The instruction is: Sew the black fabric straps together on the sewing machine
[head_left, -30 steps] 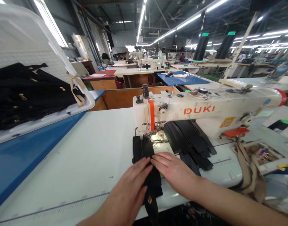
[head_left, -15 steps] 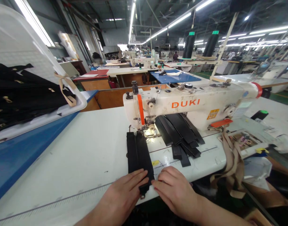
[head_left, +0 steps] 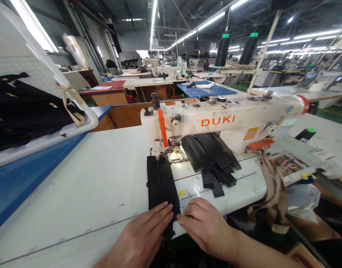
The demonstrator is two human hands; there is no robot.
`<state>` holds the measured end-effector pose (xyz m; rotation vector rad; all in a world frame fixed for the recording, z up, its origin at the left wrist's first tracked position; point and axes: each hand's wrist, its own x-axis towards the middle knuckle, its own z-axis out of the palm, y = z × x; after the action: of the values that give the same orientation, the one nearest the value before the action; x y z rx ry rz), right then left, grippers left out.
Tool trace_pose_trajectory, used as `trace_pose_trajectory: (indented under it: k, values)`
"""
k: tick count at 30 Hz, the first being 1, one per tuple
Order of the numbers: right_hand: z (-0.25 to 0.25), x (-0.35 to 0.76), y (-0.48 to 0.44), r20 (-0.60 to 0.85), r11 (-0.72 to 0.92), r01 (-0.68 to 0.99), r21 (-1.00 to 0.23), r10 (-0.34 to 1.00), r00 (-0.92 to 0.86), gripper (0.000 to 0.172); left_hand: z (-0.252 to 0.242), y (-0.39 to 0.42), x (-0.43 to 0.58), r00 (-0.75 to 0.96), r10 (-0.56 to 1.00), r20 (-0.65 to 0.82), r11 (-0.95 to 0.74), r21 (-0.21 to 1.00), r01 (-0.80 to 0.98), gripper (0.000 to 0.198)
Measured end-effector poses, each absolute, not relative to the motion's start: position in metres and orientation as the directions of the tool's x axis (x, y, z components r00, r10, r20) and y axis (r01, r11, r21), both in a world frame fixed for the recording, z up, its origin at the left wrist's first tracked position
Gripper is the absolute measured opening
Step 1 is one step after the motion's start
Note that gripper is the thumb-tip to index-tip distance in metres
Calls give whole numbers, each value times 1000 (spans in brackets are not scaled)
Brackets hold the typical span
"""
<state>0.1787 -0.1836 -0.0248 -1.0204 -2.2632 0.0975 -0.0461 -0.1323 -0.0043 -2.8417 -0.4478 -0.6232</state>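
Note:
A long black fabric piece lies on the pale machine table, its far end beside the lit presser foot of the white sewing machine. My left hand rests flat on the near part of the fabric, fingers stretched out. On the fabric's right edge, my right hand pinches with thumb and forefinger, the other fingers curled. Several black strips lie in a loose pile under the machine arm, right of the needle area.
A white bin with black zippered items stands at the left on a blue surface. Beige straps hang over the table's right edge near a tray of small tools. Black thread cones stand behind the machine.
The view has shifted slightly, so the scene sits a little further left. The small metal piece at the fabric's near end no longer shows. Both hands keep nearly the same places on the fabric.

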Motion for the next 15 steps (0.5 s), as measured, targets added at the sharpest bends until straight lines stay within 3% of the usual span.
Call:
trace_pose_trajectory:
  k: [9, 15]
  values:
    - [-22, 181, -183, 511, 712, 615, -339, 689, -515, 25, -6, -135, -46, 862, 251, 440, -932, -130, 338, 50]
    - [-16, 189, -176, 417, 630, 604, -488, 777, -472, 22, 6, -138, -40, 889, 243, 389, -928, -174, 330, 43]
